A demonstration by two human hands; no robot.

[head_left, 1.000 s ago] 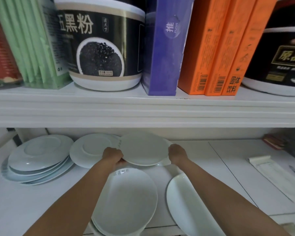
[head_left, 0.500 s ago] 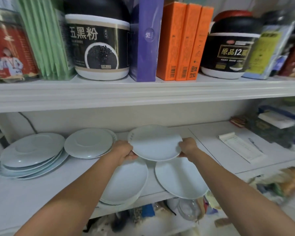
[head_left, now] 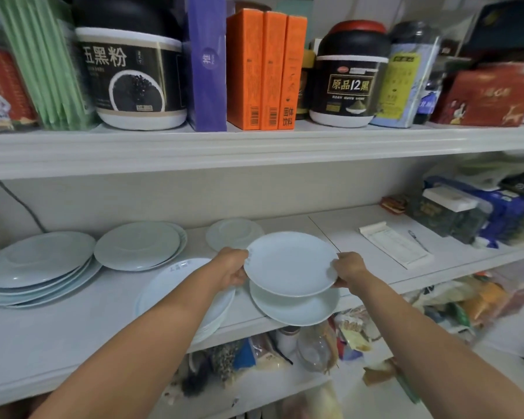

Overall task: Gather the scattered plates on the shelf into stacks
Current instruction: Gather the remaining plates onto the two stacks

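I hold a white plate [head_left: 289,263] by its two sides, my left hand [head_left: 232,267] gripping the left rim and my right hand [head_left: 348,269] the right rim. It hovers just above another white plate [head_left: 297,309] that overhangs the front edge of the shelf [head_left: 58,334]. Left of it lies a plate [head_left: 170,285] partly hidden by my left forearm. A small plate [head_left: 233,232] sits behind the held one. Two stacks stand further left: a small stack [head_left: 138,244] and a wide stack [head_left: 37,267].
The upper shelf [head_left: 254,149] hangs low over the plates, loaded with jars and boxes. A paper pad [head_left: 395,244] with a pen [head_left: 416,238] lies on the shelf to the right, with packages [head_left: 472,210] behind. Bags and a glass jar [head_left: 313,347] fill the space below.
Both hands have lifted the plate from the back of the shelf and carried it right and forward, over the front right plate. The small plate beneath its old spot is now uncovered.
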